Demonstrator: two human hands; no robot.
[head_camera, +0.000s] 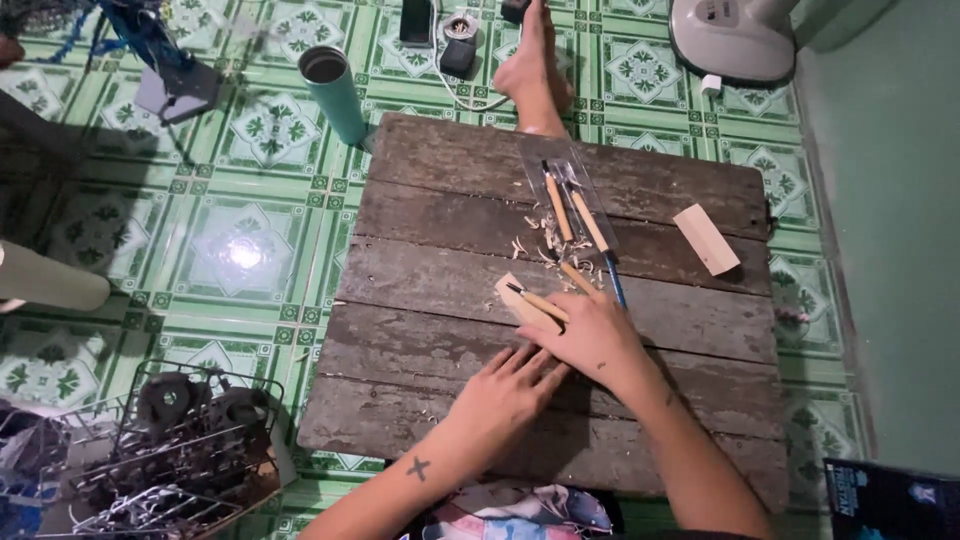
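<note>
Wooden shavings lie in the middle of the frame on the dark, weathered plank board that rests on the green patterned floor tiles. The right hand is in the centre, a little below these shavings; it pinches a small carving knife with a pale wooden handle, and the blade points to the left over a small pale block of wood. The block sits at the fingertips of this hand and partly under them. The left hand lies just below and left of the right one, flat on the board, fingers together and stretched, touching the right hand; it holds nothing.

To carve well here, I think the block should be kept firmly against the board, the cuts should be short and shallow, and the blade should go away from the fingers. The left hand is close enough to steady the right one, but it should stay behind the edge.

Just above the right hand, several more carving tools with pale wooden handles lie on a clear plastic sheet. A second, longer pale wood block lies well apart, toward the right edge of the board. A teal metal tumbler stands on the floor at the upper left, and a bare foot rests at the top centre.
</note>
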